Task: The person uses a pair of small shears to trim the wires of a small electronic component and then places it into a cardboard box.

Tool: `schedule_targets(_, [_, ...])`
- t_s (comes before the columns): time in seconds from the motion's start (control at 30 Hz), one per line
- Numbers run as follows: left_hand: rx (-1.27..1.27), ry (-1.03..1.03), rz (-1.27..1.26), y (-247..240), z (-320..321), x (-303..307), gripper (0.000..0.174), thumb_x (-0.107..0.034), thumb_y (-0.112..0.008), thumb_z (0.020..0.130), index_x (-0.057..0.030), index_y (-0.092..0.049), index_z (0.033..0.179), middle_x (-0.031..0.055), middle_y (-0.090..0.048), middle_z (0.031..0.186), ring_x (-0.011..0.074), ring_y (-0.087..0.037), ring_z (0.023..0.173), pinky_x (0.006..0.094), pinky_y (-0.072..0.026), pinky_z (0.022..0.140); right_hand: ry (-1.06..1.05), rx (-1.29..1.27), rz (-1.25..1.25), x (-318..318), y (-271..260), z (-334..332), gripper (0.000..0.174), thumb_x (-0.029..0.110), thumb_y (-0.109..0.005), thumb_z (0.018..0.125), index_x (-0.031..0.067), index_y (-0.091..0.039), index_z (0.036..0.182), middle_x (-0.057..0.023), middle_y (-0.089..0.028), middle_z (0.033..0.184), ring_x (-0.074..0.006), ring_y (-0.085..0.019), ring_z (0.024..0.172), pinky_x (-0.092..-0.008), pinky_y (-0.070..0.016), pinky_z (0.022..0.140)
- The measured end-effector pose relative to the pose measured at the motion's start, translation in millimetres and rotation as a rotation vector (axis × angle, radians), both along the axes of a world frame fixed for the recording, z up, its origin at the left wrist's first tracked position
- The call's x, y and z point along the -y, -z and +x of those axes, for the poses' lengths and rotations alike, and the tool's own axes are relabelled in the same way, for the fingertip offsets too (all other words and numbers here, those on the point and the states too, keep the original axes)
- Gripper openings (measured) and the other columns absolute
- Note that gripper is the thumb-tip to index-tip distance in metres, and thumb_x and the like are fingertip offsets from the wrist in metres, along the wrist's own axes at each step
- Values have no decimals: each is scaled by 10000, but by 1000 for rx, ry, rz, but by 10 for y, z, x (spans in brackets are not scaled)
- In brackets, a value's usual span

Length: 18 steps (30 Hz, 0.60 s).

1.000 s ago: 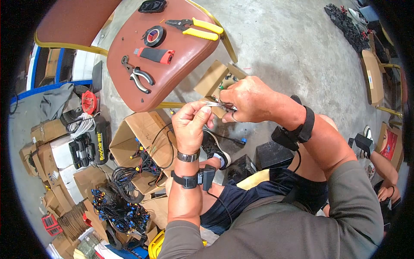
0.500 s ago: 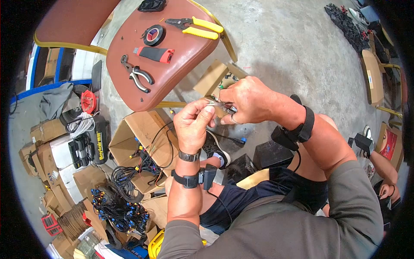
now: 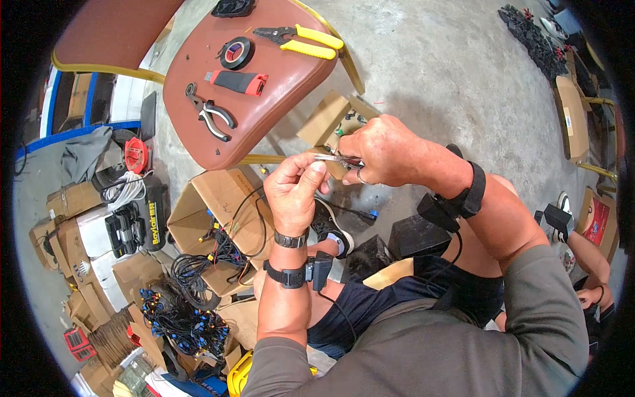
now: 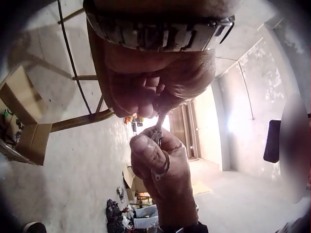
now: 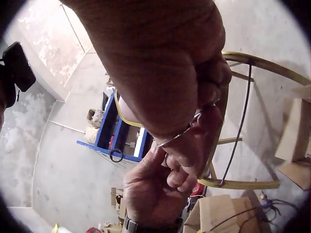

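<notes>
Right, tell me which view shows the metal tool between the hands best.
The head view: the metal tool shows from above, bright, spanning from right hand to left hand. The right wrist view shows a thin, partly hidden strip; the left wrist view, only bits of metal, the rest hidden.

on chair [image 3: 271, 83]: pliers [image 3: 200, 104], tape roll [image 3: 245, 61], wire stripper [image 3: 289, 33] | beside chair: carton [image 3: 323, 119] | left of shoe [image 3: 325, 225]: second carton [image 3: 225, 193], cables [image 3: 225, 253] at mouth

Worn are a grey short-sleeved shirt [image 3: 443, 351], navy shorts [image 3: 364, 301], a link-banded watch [image 3: 290, 239] and black wrist straps [image 3: 284, 276] with cabled boxes [image 3: 321, 270].
</notes>
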<state>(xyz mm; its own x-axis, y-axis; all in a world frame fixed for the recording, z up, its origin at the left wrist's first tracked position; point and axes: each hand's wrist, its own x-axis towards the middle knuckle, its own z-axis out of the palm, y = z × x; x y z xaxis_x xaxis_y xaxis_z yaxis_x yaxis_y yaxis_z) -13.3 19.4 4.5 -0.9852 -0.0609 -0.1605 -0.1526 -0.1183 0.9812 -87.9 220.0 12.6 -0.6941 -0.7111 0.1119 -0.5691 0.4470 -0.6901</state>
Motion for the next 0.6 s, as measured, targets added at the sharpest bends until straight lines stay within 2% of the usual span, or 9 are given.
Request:
schedule_targets(0.13, [-2,-4,40,15,-6,25,166,-69,-666,902,33,-652,1033,115,-671,788,156,-606,592,262,-503,549,-5,19,16,4,-61,-9,183,236,-730,695,84,-689,788,-160,-655,660,-369,-666,669,-454,-534,623])
schedule_targets(0.3, [3,-11,101,35,-17,27,161,-78,-656,915,25,-654,1039,145,-684,829,178,-631,625,280,-528,571,18,-31,-3,26,-19,15,190,244,-720,697,78,-680,779,-164,-645,643,-366,-662,652,-453,-533,611])
schedule_targets(0.4, [56,-81,191,71,-16,-23,162,-88,-646,926,24,-653,1044,152,-684,841,182,-632,634,286,-535,583,38,-43,-11,40,27,12,201,257,-723,692,78,-667,765,-163,-641,633,-367,-660,644,-455,-531,607])
schedule_targets(0.6, [63,38,25,19,-32,51,185,-79,-640,925,50,-648,1058,123,-676,818,168,-623,628,286,-534,584,33,-63,-29,24,2,22,250,292,-741,680,81,-648,775,-150,-648,683,-366,-659,679,-464,-524,608])
